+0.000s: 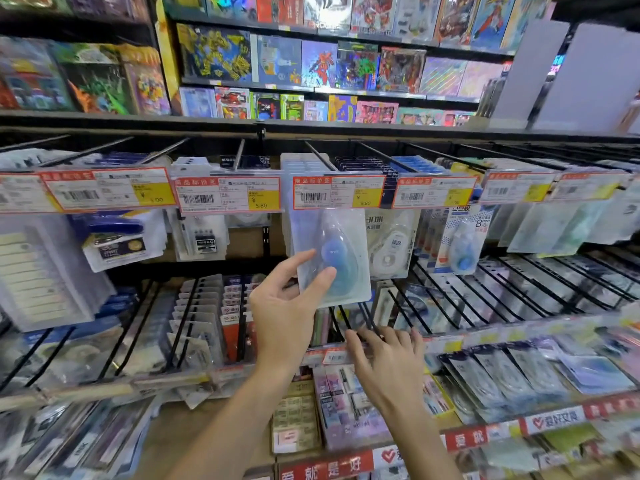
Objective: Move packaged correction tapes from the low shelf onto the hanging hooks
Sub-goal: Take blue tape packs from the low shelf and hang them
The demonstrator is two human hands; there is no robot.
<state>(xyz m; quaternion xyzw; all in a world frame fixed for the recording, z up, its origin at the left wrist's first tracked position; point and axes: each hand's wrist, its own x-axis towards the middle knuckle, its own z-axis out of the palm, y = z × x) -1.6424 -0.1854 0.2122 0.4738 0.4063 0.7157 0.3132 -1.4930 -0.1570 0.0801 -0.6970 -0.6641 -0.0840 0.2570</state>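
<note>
The left hand (284,306) is raised in front of the upper row of hooks, pinching the lower left edge of a clear plastic blister pack holding a blue teardrop-shaped correction tape (330,258), thumb on the front face and fingers behind. The pack stands upright, its top tucked behind a red-bordered price label with a yellow price patch (337,192) that hangs at the tip of a black wire hook (317,156) directly above the hand. Whether the pack's hole is actually on the hook cannot be told, since the label covers it. Just to the right of the held pack hangs a white correction tape in a clear pack (389,249).

Below and to the right of that hand, the right hand (386,358) reaches forward with fingers spread and nearly straight, holding nothing, its fingertips touching the front ends of the black wire hooks of the lower row (349,318), where more packaged goods hang, blurred.
</note>
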